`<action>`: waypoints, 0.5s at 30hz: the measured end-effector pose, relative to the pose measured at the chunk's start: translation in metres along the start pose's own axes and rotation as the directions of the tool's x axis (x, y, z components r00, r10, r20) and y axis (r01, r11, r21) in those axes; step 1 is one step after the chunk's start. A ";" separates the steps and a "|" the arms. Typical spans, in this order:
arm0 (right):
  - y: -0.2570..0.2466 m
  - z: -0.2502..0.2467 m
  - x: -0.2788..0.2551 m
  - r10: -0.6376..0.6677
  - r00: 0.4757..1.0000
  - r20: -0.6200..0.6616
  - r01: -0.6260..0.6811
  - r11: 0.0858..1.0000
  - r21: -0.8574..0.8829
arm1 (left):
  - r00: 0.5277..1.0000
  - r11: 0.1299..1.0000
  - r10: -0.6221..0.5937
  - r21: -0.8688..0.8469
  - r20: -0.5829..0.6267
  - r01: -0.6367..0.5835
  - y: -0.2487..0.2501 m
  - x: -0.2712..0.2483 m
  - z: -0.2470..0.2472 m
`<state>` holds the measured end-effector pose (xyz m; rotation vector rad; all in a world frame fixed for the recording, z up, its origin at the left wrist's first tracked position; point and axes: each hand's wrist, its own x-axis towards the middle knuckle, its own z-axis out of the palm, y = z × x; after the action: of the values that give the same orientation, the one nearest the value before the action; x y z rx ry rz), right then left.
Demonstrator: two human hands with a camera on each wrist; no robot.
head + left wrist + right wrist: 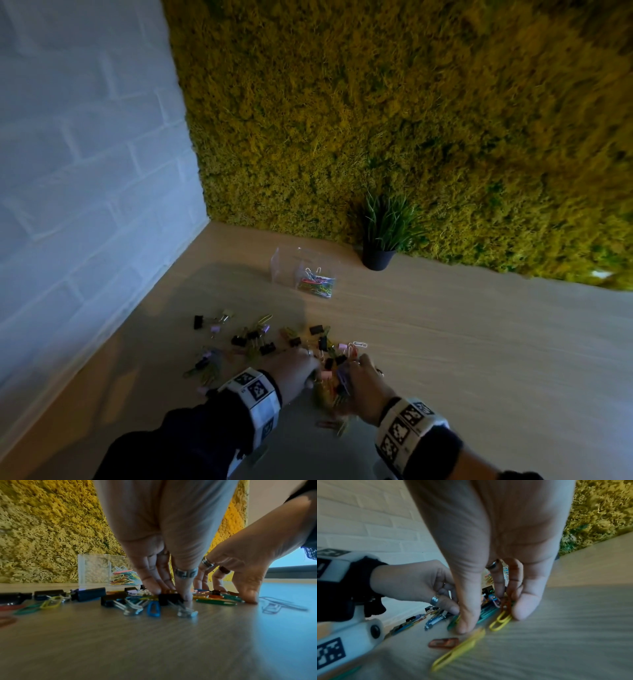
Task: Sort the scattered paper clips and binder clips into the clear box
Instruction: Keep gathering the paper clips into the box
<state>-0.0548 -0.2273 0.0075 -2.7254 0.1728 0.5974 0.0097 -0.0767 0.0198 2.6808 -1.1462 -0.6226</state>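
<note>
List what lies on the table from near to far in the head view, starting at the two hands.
left hand and right hand in the scattered clips → clear box with coloured paper clips in one compartment → potted plant → moss wall.

Pale wood-grain bench, smooth with a soft sheen. Clear glossy plastic box, see-through walls. Inside it, paper clips in bright coated wire. Binder clips on the bench: matt black bodies, shiny bare-metal wire handles. Yellow paper clip, smooth coating. Behind, rough, fuzzy moss wall; to the side, white painted brick wall, matt. Matt black plant pot. Polished metal rings on both hands.
</note>
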 end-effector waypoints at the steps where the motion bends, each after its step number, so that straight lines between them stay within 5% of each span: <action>1: -0.003 -0.001 0.002 -0.004 1.000 -0.018 0.004 1.000 0.011 | 1.000 1.000 -0.008 0.024 0.004 0.008 -0.001 0.001 0.000; 8: -0.008 -0.014 0.014 -0.018 1.000 -0.022 0.021 0.987 0.159 | 0.998 0.951 -0.063 0.304 0.000 0.060 -0.003 0.000 -0.008; 15: -0.003 -0.022 0.033 -0.099 0.994 0.042 0.096 0.994 0.052 | 0.997 0.959 -0.070 0.272 -0.026 0.075 -0.021 0.004 -0.001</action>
<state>-0.0162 -0.2337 0.0131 -2.6527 0.0427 0.6169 0.0265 -0.0652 0.0125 2.9635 -1.2147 -0.4825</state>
